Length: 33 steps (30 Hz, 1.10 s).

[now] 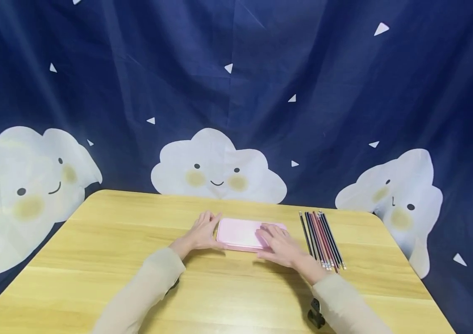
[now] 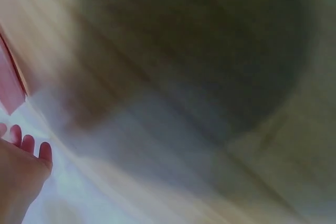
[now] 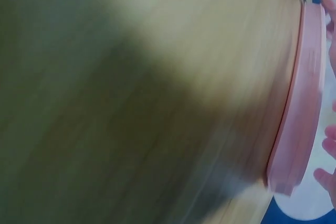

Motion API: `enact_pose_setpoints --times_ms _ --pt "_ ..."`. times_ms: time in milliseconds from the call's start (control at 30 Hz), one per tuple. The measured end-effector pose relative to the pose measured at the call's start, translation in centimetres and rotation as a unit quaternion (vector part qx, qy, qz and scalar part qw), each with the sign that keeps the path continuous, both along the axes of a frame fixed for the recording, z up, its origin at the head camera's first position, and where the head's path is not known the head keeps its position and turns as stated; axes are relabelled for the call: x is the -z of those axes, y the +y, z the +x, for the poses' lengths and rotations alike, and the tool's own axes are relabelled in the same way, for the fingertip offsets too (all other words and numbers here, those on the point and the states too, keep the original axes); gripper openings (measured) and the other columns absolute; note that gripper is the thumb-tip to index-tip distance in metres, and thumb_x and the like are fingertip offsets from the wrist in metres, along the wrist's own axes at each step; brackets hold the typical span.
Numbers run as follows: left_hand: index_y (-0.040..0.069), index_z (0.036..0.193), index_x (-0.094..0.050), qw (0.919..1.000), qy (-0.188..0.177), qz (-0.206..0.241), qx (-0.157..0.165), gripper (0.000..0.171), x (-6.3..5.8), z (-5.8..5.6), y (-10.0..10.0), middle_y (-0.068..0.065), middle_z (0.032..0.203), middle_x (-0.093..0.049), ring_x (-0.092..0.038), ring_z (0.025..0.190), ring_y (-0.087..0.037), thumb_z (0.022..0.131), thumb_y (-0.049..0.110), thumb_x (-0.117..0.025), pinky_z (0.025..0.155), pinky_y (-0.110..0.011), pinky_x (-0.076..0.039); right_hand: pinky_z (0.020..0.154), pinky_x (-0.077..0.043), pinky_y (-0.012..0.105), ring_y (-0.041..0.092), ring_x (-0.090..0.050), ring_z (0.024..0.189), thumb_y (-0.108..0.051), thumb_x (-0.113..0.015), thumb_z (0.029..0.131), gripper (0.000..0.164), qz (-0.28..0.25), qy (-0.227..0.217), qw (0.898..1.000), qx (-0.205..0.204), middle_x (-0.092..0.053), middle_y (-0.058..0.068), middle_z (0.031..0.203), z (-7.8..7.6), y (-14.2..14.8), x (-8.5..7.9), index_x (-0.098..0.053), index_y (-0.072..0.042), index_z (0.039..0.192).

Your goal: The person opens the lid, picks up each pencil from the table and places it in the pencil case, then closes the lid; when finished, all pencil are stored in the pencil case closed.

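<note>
A pink pencil case (image 1: pixel 238 233) lies flat on the table with its lid down, and its long front side (image 3: pixel 300 98) shows in the right wrist view. By its left end is my left hand (image 1: pixel 200 233), thumb and fingers spread, thumb near the front corner. Over the right part of the lid lies my right hand (image 1: pixel 280 246), fingers extended across the top and thumb toward the front edge. In the left wrist view, the case's pink corner (image 2: pixel 9 85) sits just beyond the left fingers.
Several pencils (image 1: pixel 321 239), dark and red, lie side by side right of the case, close to my right forearm. The wooden table (image 1: pixel 144 222) ends at a dark blue curtain (image 1: pixel 228 102) printed with clouds. A black device (image 1: pixel 315 315) is under the right wrist.
</note>
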<state>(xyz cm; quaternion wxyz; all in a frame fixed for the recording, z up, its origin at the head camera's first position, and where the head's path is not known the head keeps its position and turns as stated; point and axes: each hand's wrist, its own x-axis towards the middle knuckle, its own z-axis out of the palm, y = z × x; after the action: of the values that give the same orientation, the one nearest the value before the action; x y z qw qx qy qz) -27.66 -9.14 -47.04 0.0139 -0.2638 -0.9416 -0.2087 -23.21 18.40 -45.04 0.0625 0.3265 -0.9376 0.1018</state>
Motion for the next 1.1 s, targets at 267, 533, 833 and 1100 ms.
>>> enact_pose_setpoints --times_ms 267,533,833,1100 --pt "0.008 0.135 -0.041 1.0 -0.004 -0.005 -0.003 0.104 0.8 -0.6 0.4 -0.006 0.104 -0.037 -0.033 0.094 -0.02 0.054 0.065 -0.073 0.077 -0.031 -0.033 0.093 -0.04 0.048 0.031 -0.045 0.115 -0.047 -0.064 0.079 0.063 0.022 0.03 0.999 -0.025 -0.047 0.015 0.125 -0.2 -1.1 0.5 -0.052 -0.005 0.124" --pt "0.005 0.139 -0.032 0.9999 -0.015 -0.007 0.003 0.114 1.0 -0.7 0.2 -0.008 0.106 -0.033 -0.032 0.094 -0.021 0.051 0.062 -0.076 0.078 -0.031 -0.035 0.082 -0.047 0.042 0.027 -0.05 0.104 -0.038 -0.07 0.076 0.052 0.042 0.109 0.993 -0.03 -0.05 0.011 0.117 -0.7 -1.3 1.0 -0.055 -0.009 0.116" --pt "0.004 0.133 -0.038 0.9997 -0.021 -0.013 -0.002 0.109 0.9 -0.8 0.7 -0.008 0.106 -0.036 -0.034 0.095 -0.02 0.05 0.063 -0.076 0.081 -0.033 -0.038 0.069 -0.053 0.033 0.024 -0.054 0.095 -0.04 -0.072 0.074 0.046 0.074 0.203 0.975 -0.049 -0.055 0.01 0.11 -0.9 -1.3 1.6 -0.057 -0.009 0.106" --pt "0.002 0.126 -0.044 0.9997 -0.017 0.014 -0.006 0.1 1.0 -0.8 0.8 -0.006 0.104 -0.037 -0.035 0.093 -0.019 0.05 0.059 -0.077 0.079 -0.031 -0.038 0.062 -0.053 0.027 0.021 -0.06 0.088 -0.042 -0.067 0.076 0.045 0.13 0.314 0.936 -0.096 -0.061 0.011 0.104 -1.6 -1.2 2.1 -0.058 -0.005 0.099"
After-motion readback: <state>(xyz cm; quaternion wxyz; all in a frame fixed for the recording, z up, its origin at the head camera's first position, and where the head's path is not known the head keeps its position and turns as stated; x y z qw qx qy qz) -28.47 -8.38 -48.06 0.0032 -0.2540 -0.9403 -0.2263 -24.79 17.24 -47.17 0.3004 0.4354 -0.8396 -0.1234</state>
